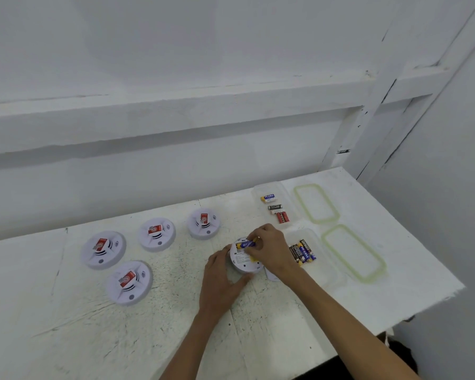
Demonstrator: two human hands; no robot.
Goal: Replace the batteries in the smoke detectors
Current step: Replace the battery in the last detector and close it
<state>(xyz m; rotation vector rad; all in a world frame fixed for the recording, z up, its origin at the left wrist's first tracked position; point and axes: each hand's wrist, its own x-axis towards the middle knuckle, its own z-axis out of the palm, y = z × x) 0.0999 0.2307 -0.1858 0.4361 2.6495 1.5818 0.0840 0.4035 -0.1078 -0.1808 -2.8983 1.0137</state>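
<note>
Both bare forearms reached in from the lower edge, the left from bottom centre, the right slanting in from the lower right, and they met at the hands. The left hand [220, 281] lay palm down, thumb spread to the right and fingers curved round the left side of a smoke detector [244, 264], gripping it. The right hand [272, 249] arched above, knuckles up, its fingers [251, 251] pinching a battery [246, 244].

Open near edge, crowded sides
You can pass along the near table [93, 338] edge; detectors [102, 249] block left, battery tubs [324, 270] right.
</note>
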